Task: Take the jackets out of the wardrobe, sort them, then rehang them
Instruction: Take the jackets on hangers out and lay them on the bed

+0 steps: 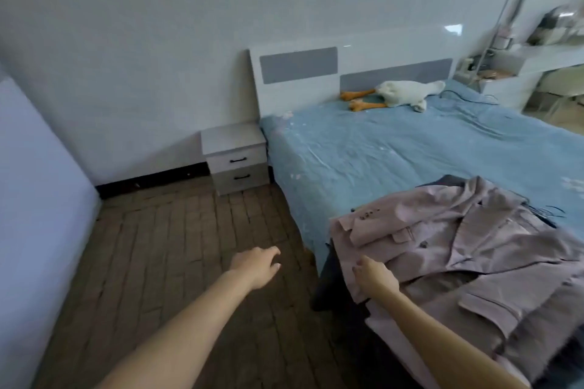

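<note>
Sorting looks to be the step in hand: bed (395, 148), wrinkled blue sheet, carries the jackets (467, 249) heaped at its near left corner, mauve woven cloth over a dark one. Right hand (374, 278) rests on the mauve hem, fingers hidden, grip untellable. Left hand (257, 265) hovers over the floor, relaxed, holding nothing. Next move probably needs both hands lifting the top jacket.

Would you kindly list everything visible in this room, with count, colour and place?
jackets: a pile, number unclear, pinkish-grey on top, dark ones beneath, near corner of bed
bed: one, blue sheet, white and grey headboard, right side
toy goose: one, white with orange feet, by the headboard
nightstand: one, grey-white, two drawers, left of bed
desk: one, white, cluttered, far right
floor: brown wood, left
left hand: open, over the floor
right hand: rests on the jackets' near edge
</note>
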